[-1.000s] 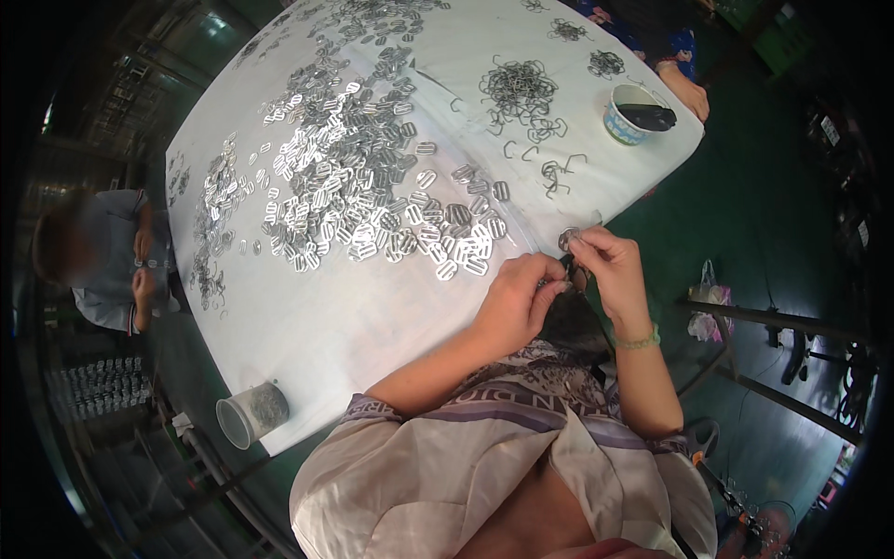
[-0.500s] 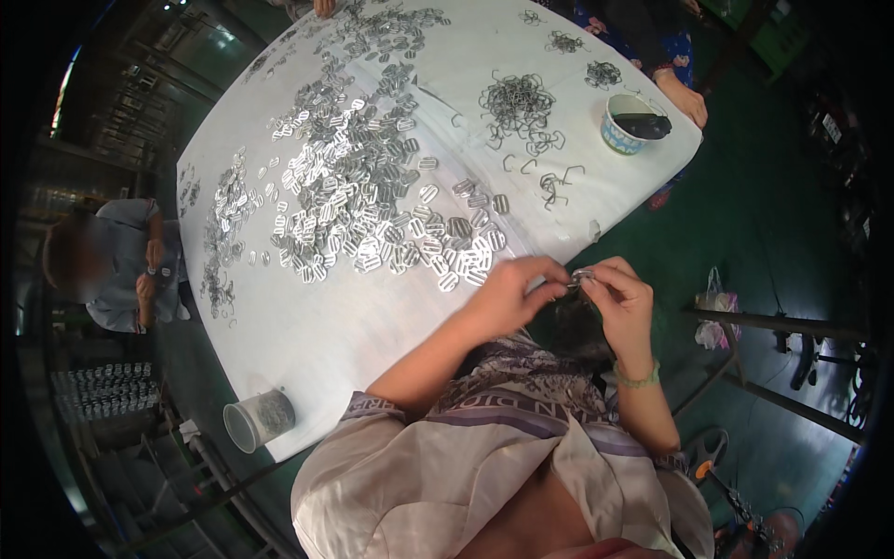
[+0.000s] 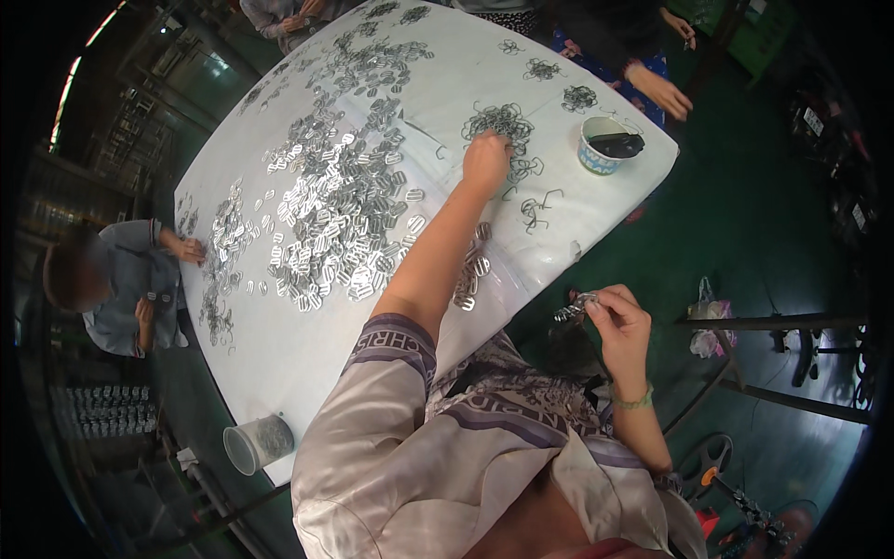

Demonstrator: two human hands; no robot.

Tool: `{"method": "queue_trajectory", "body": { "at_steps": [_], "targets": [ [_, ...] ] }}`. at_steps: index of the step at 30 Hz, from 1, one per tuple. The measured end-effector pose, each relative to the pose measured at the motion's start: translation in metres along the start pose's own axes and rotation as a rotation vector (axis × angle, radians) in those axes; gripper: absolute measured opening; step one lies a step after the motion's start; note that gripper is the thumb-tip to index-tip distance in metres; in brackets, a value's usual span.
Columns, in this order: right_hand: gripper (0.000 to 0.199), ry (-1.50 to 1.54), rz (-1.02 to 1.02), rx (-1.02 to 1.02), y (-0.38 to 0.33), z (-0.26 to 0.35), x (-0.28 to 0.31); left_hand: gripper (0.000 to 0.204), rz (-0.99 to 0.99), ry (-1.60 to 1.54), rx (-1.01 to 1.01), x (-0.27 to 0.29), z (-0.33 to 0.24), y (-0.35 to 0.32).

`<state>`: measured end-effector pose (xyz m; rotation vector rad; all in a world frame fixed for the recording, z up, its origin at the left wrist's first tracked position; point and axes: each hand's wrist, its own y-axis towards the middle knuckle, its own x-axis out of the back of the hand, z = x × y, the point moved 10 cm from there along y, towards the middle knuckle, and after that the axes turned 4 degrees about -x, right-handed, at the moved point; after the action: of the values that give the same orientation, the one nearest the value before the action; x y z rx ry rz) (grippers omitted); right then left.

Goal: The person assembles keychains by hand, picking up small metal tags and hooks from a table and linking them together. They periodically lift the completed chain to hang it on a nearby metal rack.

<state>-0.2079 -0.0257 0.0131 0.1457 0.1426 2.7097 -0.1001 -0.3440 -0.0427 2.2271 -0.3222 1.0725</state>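
Observation:
My left hand [image 3: 487,156] stretches out across the white table [image 3: 577,219] and rests on a heap of bent wire hooks [image 3: 498,121], fingers curled into the heap. My right hand [image 3: 616,315] stays near my lap beyond the table's near edge, pinching a small bundle of shiny metal pieces [image 3: 575,305]. A broad spread of flat silver metal clips [image 3: 331,205] covers the table's middle, left of my outstretched arm.
A white cup [image 3: 601,144] with dark contents stands near the table's right edge. A clear plastic cup [image 3: 256,444] sits at the near left corner. One person [image 3: 116,289] works at the left side; other people's hands [image 3: 656,88] reach in at the far end.
My left hand left the right hand near my lap and reached far out onto the wire hook heap. The right hand kept its metal pieces and stayed low.

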Motion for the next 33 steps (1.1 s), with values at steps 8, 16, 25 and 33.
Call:
{"method": "queue_trajectory", "body": {
  "at_steps": [8, 16, 25, 33],
  "targets": [
    [0.010, -0.023, -0.031, 0.013, -0.001, -0.003, 0.007, 0.013, 0.176, 0.192, -0.538, -0.035, -0.074, -0.006],
    [0.009, -0.022, -0.045, 0.022, -0.001, 0.003, 0.005, 0.012, 0.453, 0.552, -0.621, -0.061, -0.098, 0.003],
    [0.010, -0.028, -0.117, 0.035, -0.001, -0.002, 0.013, 0.003, 0.367, -0.550, 0.070, 0.028, -0.093, -0.040],
    [0.011, -0.028, -0.188, 0.067, 0.000, -0.003, 0.009, 0.012, 0.248, -0.940, 0.002, 0.079, -0.175, -0.142]
  ]
}}
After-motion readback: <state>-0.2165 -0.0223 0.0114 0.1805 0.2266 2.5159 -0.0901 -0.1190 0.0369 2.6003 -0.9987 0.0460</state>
